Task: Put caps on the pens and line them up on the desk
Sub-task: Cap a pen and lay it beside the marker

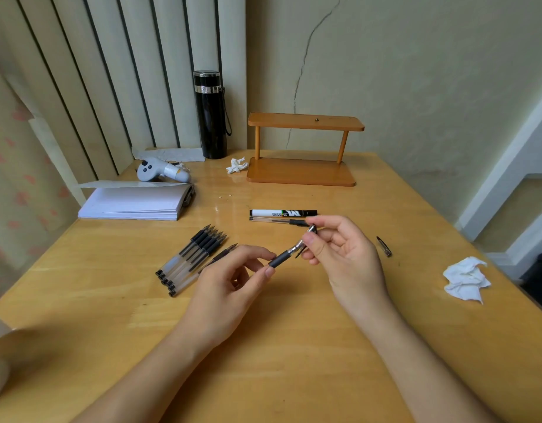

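Both hands are pinching one light, rigid gel pen [283, 256]: left hand [233, 288] gripping its rubber sleeve, right hand [340, 251] pressing on the slick clear cap [306, 239].

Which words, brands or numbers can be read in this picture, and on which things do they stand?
"M": a large black logo letter, seen upside down, on the white marker lying on the desk.
Small print beside that logo on the marker: too small and blurred to read.
Black flask, gel pens, white controller, paper stack: no readable text.
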